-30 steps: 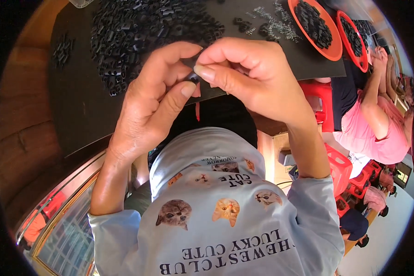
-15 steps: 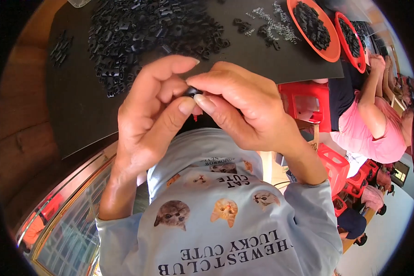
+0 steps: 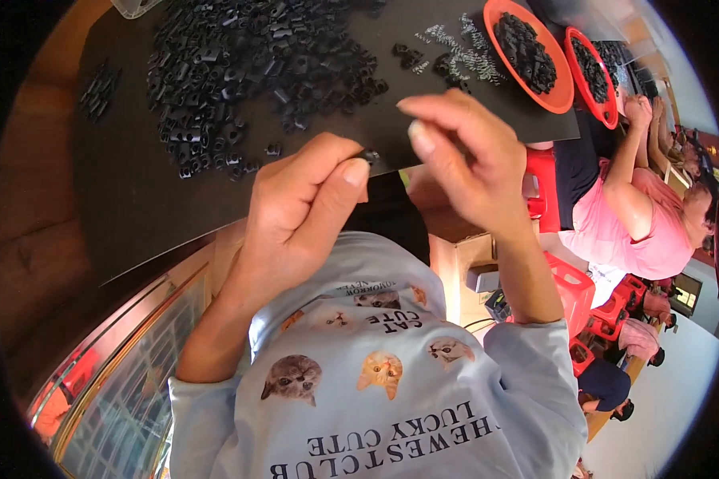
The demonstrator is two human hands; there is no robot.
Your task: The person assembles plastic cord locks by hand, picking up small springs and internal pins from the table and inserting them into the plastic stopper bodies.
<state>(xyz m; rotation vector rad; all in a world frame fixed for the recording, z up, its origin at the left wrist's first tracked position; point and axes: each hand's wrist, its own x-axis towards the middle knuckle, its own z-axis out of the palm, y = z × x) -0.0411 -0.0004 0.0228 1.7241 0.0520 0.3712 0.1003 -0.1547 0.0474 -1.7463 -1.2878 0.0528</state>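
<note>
My left hand point(image 3: 307, 203) is closed in a pinch, with a small black plastic part point(image 3: 368, 156) poking out between its thumb and forefinger. Most of that part is hidden by the fingers. To the right, my right hand point(image 3: 471, 164) hovers apart from it, thumb and forefinger spread, and nothing shows between them. Beyond my hands, a wide heap of small black plastic pieces point(image 3: 240, 64) covers much of the dark table point(image 3: 128, 191). Small metal springs point(image 3: 465, 52) lie in a loose pile at the far right, beside a few black pieces point(image 3: 407, 56).
An orange dish point(image 3: 566, 94) of black parts sits at the table's right end, with a red dish point(image 3: 611, 116) past it. A small cluster of black pieces point(image 3: 100, 89) lies far left. On the right are a person in pink point(image 3: 639, 207), red stools point(image 3: 567, 283) and a cardboard box point(image 3: 455, 259).
My hands were together around the black part. Now my right hand has let go and moved right, opening its fingers, while my left keeps the part pinched.
</note>
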